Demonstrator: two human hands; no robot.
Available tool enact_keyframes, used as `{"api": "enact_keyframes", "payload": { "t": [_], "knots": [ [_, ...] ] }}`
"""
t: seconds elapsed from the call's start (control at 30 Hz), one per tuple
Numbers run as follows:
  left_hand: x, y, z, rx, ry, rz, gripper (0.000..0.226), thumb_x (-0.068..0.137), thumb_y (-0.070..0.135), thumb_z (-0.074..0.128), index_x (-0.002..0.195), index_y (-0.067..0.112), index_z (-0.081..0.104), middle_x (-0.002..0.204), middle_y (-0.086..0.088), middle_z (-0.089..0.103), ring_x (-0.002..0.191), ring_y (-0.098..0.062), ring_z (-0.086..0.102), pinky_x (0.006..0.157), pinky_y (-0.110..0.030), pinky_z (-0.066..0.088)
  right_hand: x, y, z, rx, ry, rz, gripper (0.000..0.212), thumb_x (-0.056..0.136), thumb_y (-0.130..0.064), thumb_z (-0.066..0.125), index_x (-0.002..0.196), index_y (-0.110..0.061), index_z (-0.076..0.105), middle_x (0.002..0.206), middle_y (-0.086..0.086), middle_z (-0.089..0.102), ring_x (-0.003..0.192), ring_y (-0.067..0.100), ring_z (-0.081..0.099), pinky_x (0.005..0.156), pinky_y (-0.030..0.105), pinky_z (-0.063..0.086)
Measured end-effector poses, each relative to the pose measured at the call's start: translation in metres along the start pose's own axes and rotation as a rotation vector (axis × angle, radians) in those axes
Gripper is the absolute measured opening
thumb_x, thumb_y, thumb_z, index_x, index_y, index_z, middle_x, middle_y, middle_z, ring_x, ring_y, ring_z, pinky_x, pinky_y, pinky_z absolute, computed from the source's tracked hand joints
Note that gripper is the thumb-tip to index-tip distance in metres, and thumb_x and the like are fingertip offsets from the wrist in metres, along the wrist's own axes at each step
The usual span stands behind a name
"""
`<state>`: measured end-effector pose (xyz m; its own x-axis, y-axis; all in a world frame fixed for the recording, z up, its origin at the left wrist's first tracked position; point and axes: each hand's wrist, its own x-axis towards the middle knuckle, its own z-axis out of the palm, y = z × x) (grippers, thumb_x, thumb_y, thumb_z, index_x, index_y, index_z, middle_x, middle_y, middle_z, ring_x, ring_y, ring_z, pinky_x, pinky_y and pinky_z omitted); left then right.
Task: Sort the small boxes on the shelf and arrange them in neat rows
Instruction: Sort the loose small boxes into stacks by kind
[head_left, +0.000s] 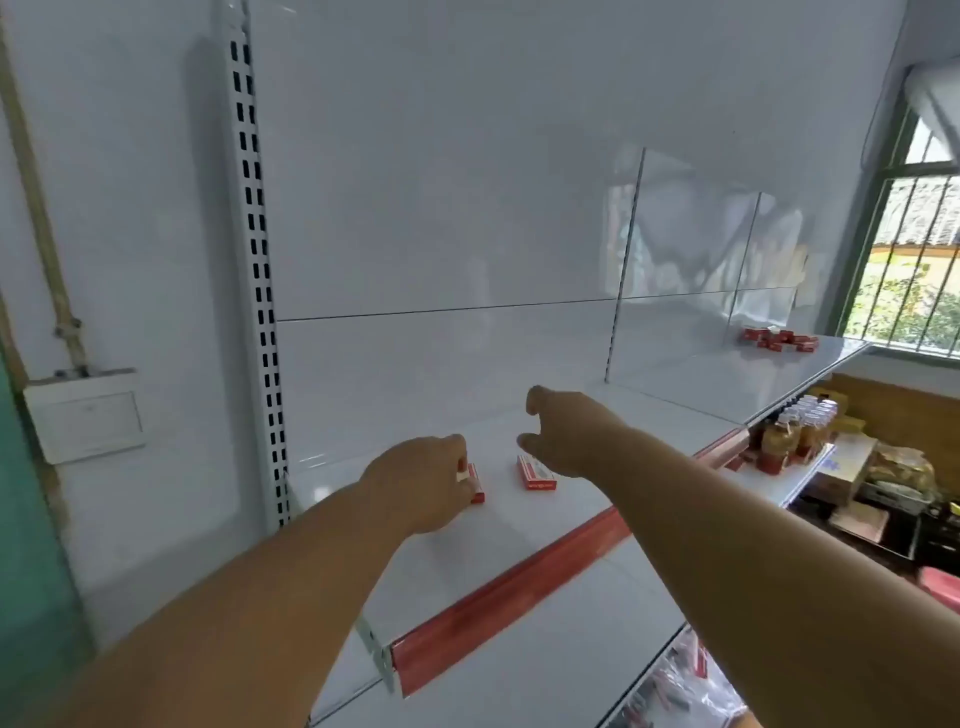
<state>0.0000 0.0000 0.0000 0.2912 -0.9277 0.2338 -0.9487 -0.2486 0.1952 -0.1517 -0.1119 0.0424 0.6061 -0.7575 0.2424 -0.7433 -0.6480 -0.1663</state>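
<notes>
So left hand (421, 483) pinches a small red box (477, 483) on the shelf (519, 525); right hand (566, 434) hovers spread above another box (536, 472). More boxes (776, 339) sit far right.

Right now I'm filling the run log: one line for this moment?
left hand grips box on shelf | right hand above second box, empty | pile far right unsorted

boxes by my hands: 2, one at 9 o'clock (477, 483), one at 3 (536, 473) | far pile at 2 o'clock (777, 338): count unclear | clear dividers (626, 260): 2
</notes>
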Motion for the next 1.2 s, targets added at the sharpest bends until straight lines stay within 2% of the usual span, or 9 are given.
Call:
{"api": "enact_keyframes", "payload": {
  "t": [0.17,0.33,0.4,0.5,0.6,0.73,0.83,1.07,1.2],
  "knots": [
    [0.018,0.012,0.021,0.060,-0.039,-0.219,0.065,0.085,0.072,0.047,0.120,0.018,0.045,0.115,-0.004,0.059,0.103,-0.026,0.060,0.072,-0.034,0.044,0.020,0.004,0.048,-0.106,-0.171,0.130,0.044,0.091,-0.041,0.054,0.125,-0.014,0.047,0.118,0.008,0.059,0.103,0.028,0.058,0.081,0.038,0.052],
    [0.036,0.017,0.032,-0.003,-0.101,-0.328,0.054,0.083,0.049,0.059,0.123,0.014,0.046,0.122,-0.005,0.055,0.110,-0.026,0.056,0.074,-0.032,0.040,0.037,0.019,0.065,0.046,-0.123,0.157,0.037,0.095,-0.033,0.048,0.125,-0.010,0.045,0.116,0.011,0.059,0.102,0.029,0.058,0.079,0.036,0.049],
    [0.040,0.020,0.029,-0.015,-0.149,-0.310,0.057,0.084,0.049,0.059,0.127,0.013,0.047,0.126,-0.007,0.052,0.112,-0.027,0.055,0.076,-0.031,0.041,0.039,0.023,0.053,0.406,-0.070,0.273,0.041,0.096,-0.036,0.047,0.125,-0.006,0.047,0.110,0.014,0.063,0.096,0.029,0.062,0.076,0.036,0.050],
    [0.044,0.021,0.025,-0.060,-0.203,-0.260,0.048,0.085,0.047,0.060,0.121,0.015,0.054,0.123,-0.007,0.056,0.105,-0.024,0.058,0.073,-0.028,0.040,0.035,0.030,0.031,1.473,-0.051,0.559,0.035,0.096,-0.021,0.038,0.118,0.000,0.056,0.086,0.020,0.064,0.059,0.026,0.059,0.056,0.032,0.046],
    [0.051,0.019,0.022,-0.290,-0.185,-0.274,0.028,0.086,0.031,0.058,0.111,0.017,0.059,0.107,-0.005,0.063,0.094,-0.022,0.062,0.067,-0.027,0.043,0.024,0.042,0.019,2.055,-0.043,0.544,0.044,0.095,-0.022,0.033,0.120,0.004,0.057,0.081,0.019,0.063,0.054,0.023,0.051,0.052,0.028,0.039],
    [0.059,0.046,0.018,-1.000,-0.117,-0.367,0.023,0.093,0.011,0.055,0.115,0.008,0.060,0.097,-0.013,0.068,0.075,-0.021,0.063,0.060,-0.029,0.051,0.017,0.065,0.004,2.142,0.020,0.466,0.043,0.099,-0.027,0.036,0.125,0.001,0.056,0.084,0.018,0.064,0.056,0.023,0.057,0.051,0.028,0.045],
    [0.073,0.082,0.013,-1.249,-0.066,-0.327,0.023,0.095,0.008,0.056,0.118,0.008,0.059,0.101,-0.012,0.069,0.082,-0.022,0.067,0.067,-0.033,0.054,0.012,0.091,-0.015,2.153,0.081,0.391,0.036,0.099,-0.022,0.040,0.124,0.001,0.053,0.091,0.019,0.063,0.064,0.025,0.060,0.060,0.031,0.048],
    [0.130,0.195,0.042,-1.313,-0.045,-0.222,0.029,0.097,0.005,0.055,0.124,0.014,0.055,0.109,-0.009,0.066,0.091,-0.022,0.069,0.074,-0.035,0.057,0.002,0.218,-0.048,2.150,0.200,0.314,0.027,0.100,-0.018,0.044,0.116,0.002,0.056,0.102,0.024,0.066,0.086,0.031,0.063,0.075,0.037,0.053],
    [0.181,0.281,0.070,-1.333,-0.086,-0.175,0.029,0.096,0.004,0.057,0.123,0.015,0.055,0.106,-0.009,0.067,0.090,-0.023,0.069,0.072,-0.035,0.057,0.007,0.312,-0.063,2.050,0.248,0.372,0.031,0.100,-0.018,0.043,0.121,0.001,0.054,0.096,0.022,0.069,0.078,0.029,0.065,0.069,0.035,0.054]
  ]
}}
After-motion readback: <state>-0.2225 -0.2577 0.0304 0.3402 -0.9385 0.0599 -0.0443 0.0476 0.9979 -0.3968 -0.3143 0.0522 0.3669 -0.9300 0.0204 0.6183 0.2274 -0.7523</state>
